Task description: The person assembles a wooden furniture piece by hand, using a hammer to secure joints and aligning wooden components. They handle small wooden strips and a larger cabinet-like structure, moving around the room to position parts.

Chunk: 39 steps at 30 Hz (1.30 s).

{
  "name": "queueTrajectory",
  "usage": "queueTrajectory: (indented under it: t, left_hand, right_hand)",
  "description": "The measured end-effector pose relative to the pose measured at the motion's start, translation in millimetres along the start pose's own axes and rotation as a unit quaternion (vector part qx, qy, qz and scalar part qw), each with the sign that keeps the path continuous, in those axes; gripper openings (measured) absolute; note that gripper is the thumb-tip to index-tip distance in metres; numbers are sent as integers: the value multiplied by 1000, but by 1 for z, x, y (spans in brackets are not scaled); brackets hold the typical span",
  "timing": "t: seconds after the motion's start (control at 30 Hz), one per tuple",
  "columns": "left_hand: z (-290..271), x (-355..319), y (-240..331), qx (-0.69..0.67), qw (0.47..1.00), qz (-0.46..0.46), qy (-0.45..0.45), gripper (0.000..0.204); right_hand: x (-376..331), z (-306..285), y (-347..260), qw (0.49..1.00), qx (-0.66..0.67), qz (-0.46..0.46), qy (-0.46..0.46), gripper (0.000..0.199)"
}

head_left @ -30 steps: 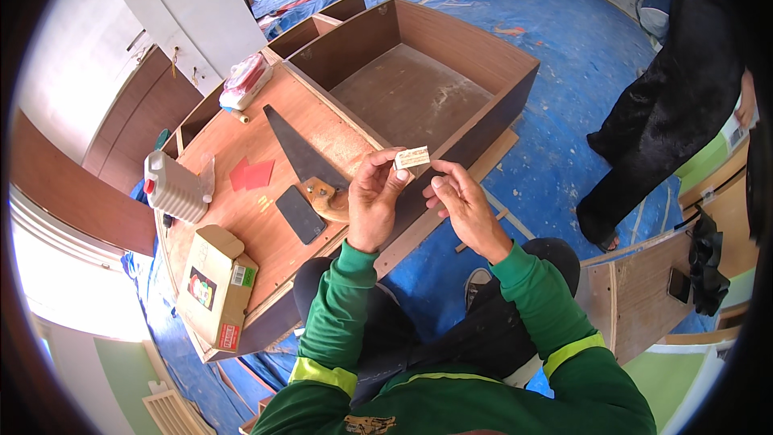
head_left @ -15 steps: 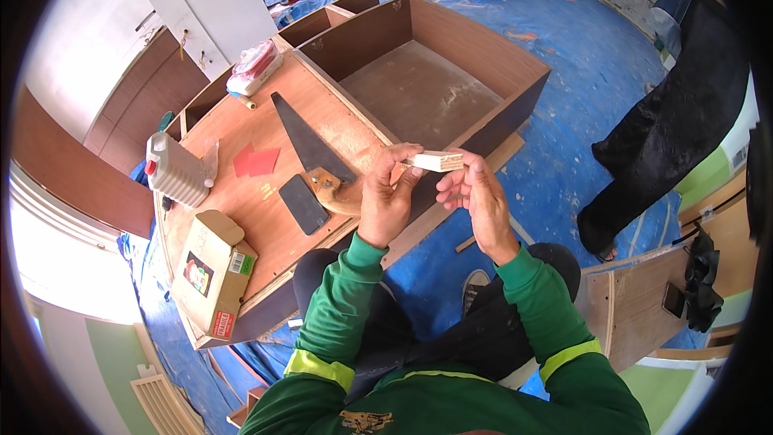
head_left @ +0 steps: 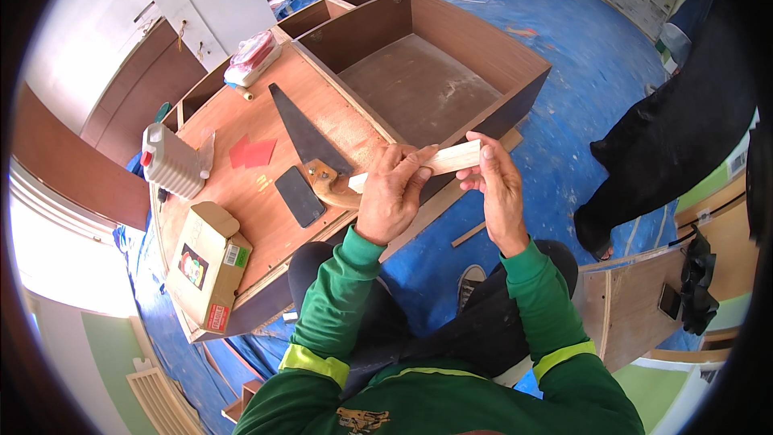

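Observation:
A short, pale strip of wood is held up in front of me, slanting a little upward to the right. My left hand is closed around its left part, with the thumb along it and the left end poking out past the fingers. At the other end, the fingers and thumb of my right hand pinch the strip near its tip. Just left of my left hand lies a hand saw with a wooden handle, flat on the brown wooden panel. A dark phone rests beside the handle.
On the panel stand a plastic jug, a cardboard box and a food container; red sandpaper pieces lie among them. An open cabinet compartment adjoins it. Blue sheeting covers the floor. A person in black stands at right.
The wood strip has turned from end-on to lengthwise, so its long side shows. My left hand has shifted its hold, and my right hand has moved slightly right, to the strip's far end.

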<state>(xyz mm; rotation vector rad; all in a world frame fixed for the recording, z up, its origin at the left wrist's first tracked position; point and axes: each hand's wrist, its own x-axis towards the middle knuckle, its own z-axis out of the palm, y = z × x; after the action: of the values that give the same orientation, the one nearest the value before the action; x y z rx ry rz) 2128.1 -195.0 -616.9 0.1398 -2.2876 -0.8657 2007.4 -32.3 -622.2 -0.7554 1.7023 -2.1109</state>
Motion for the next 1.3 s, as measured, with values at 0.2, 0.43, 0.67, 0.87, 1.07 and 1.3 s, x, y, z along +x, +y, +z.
queueTrajectory:
  t: [0.2,0.43,0.67,0.87,1.07,1.3]
  left_hand:
    - [2,-5,-9,-17,1000,11,4,37]
    - [11,-11,-11,-77,992,10,-95,38]
    - [6,-14,-12,-31,980,0,-196,54]
    - [12,-20,-19,-4,985,9,-172,55]
    - [16,-22,-23,17,985,9,-174,50]
    - [16,-20,-21,17,983,4,-180,47]
  right_hand:
    - [0,2,3,999,-31,13,-12,36]
    - [-3,0,2,994,-104,-20,17,30]
    - [-10,11,6,964,-244,-96,-40,28]
    - [-11,15,5,950,-286,-103,-68,27]
    - [-12,17,2,942,-309,-107,-77,27]
    - [-12,17,1,934,-323,-129,-78,24]
